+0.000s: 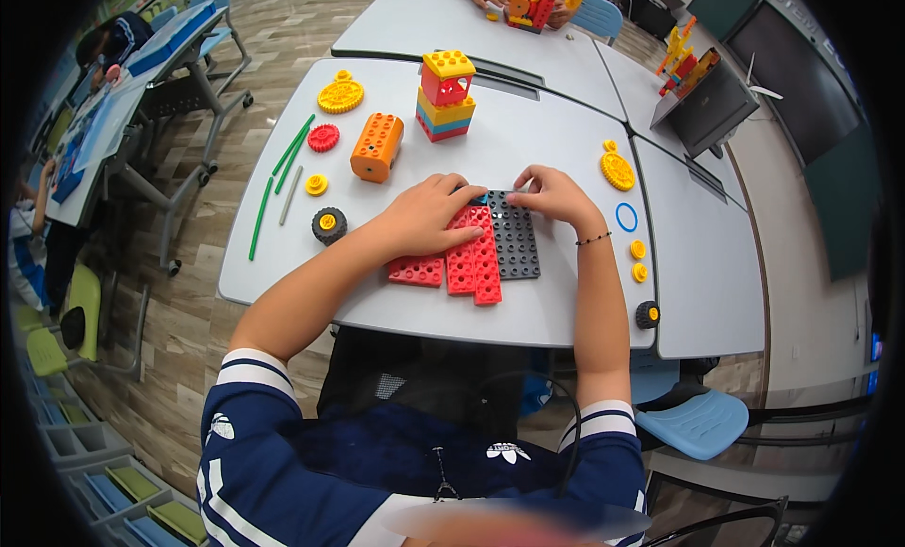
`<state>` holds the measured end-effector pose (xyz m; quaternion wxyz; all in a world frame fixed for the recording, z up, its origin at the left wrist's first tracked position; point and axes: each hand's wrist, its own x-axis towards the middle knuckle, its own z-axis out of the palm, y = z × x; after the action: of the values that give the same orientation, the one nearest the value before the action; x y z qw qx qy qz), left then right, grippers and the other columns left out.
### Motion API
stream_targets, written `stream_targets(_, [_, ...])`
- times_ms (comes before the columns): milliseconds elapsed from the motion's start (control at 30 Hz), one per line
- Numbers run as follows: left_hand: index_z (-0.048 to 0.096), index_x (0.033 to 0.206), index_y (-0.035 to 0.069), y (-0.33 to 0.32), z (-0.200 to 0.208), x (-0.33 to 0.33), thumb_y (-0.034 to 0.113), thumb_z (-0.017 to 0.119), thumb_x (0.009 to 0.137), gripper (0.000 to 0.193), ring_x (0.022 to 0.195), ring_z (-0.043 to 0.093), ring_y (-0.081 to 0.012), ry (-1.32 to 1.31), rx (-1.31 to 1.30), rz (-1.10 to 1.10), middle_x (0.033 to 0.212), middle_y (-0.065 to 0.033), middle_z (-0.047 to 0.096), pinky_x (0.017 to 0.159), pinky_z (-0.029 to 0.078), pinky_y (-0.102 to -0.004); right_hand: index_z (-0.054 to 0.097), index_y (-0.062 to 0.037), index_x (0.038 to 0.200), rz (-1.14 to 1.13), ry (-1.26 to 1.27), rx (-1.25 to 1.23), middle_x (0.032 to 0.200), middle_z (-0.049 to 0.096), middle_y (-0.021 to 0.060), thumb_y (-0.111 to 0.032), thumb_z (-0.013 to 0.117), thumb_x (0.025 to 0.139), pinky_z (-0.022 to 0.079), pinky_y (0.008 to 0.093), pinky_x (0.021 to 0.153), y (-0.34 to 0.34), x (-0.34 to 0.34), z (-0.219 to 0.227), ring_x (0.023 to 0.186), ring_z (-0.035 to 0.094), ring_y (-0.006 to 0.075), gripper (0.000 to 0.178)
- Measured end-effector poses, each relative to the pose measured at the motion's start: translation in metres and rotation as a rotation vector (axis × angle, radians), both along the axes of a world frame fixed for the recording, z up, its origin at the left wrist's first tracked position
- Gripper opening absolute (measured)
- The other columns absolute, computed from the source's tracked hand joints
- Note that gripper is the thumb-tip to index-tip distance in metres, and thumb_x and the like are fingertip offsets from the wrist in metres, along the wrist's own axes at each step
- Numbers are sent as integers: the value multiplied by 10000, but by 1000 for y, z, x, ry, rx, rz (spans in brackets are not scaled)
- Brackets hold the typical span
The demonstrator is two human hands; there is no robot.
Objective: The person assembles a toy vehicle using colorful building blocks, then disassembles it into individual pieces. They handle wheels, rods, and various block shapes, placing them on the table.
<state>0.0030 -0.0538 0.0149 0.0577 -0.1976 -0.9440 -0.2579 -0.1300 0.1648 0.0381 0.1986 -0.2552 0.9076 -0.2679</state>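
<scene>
On the white table (396,313), two hands meet at some red bricks and a dark grey plate.

From the left come thin green sticks (263,217), then a small black wheel (329,225). Next are the red bricks (485,273), lying by and partly over the bumpy dark grey plate (517,240), near the table's front edge. They look like hard plastic, so they should be light and stiff, not easy to break, and the bumps should stop fingers slipping. Good spots to hold are the bricks' long sides and the plate's edges. The left hand (429,217) lies palm down, thumb on a red brick, fingers bent over the far end; I can't tell if it grips. The right hand (561,198) bends in at the plate's far corner, finger and thumb close together, but I can't tell if they pinch anything.
</scene>
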Motion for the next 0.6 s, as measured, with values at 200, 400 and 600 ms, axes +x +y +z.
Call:
stream_targets(200, [485, 1312, 66, -1, 1, 2, 391, 582, 884, 546, 1170, 473, -352, 255, -47, 64, 1223, -194, 523, 1006, 379, -419, 600, -23, 1114, -104, 451, -395, 937, 609, 126, -477, 728, 744, 482, 309, 725, -41, -8, 5, 849, 593, 207, 599])
stream_targets(400, [575, 1110, 16, -6, 8, 3, 279, 657, 814, 405, 1012, 539, -347, 305, 159, 133, 1072, -171, 568, 900, 427, -422, 526, 37, 1198, -159, 614, -399, 1156, 544, 208, -686, 726, 617, 429, 413, 939, -137, -33, 20, 1141, 495, 332, 949])
stream_targets(600, [559, 1077, 14, -8, 11, 4, 220, 674, 781, 379, 968, 544, -331, 389, 208, 160, 1025, -157, 560, 851, 437, -415, 588, 26, 1026, -203, 512, -474, 959, 645, 158, -491, 801, 614, 518, 356, 752, -156, -46, 23, 879, 646, 269, 695])
